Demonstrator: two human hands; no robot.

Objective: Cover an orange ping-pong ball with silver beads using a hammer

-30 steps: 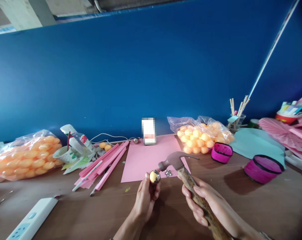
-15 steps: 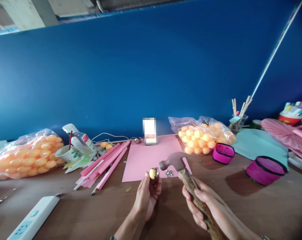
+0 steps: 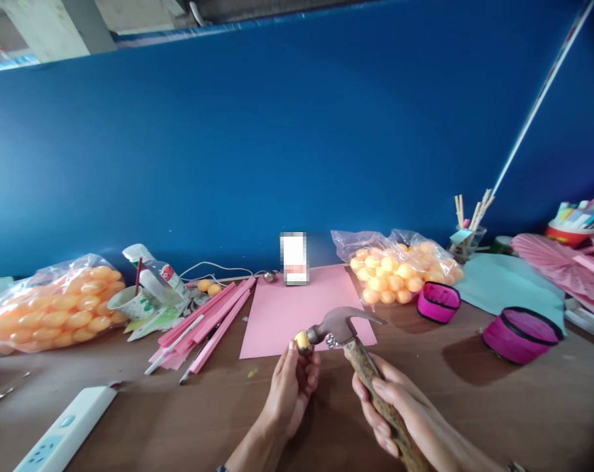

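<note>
My left hand (image 3: pixel 291 387) pinches a small ball (image 3: pixel 303 340) between thumb and fingers. Its top is pale yellow, and its side looks dark and shiny. Wrapped round the worn wooden handle of a claw hammer (image 3: pixel 337 321) is my right hand (image 3: pixel 395 403). The hammer's round face points left and sits right at the ball; whether it touches I cannot tell. Behind the hammer's neck, a small cluster of shiny metal bits (image 3: pixel 332 341) lies on the pink sheet (image 3: pixel 307 300), partly hidden.
Bags of orange balls stand at left (image 3: pixel 61 308) and right (image 3: pixel 393 272). Pink strips (image 3: pixel 206 321) lie left of the sheet, a white power strip (image 3: pixel 68 426) at the lower left. Two magenta holders (image 3: pixel 520 337) are on the right. A blue wall panel (image 3: pixel 277 131) rises behind.
The hammer has moved left and down, bringing its face from above and right of the ball to right against or beside it. My left hand has barely shifted.
</note>
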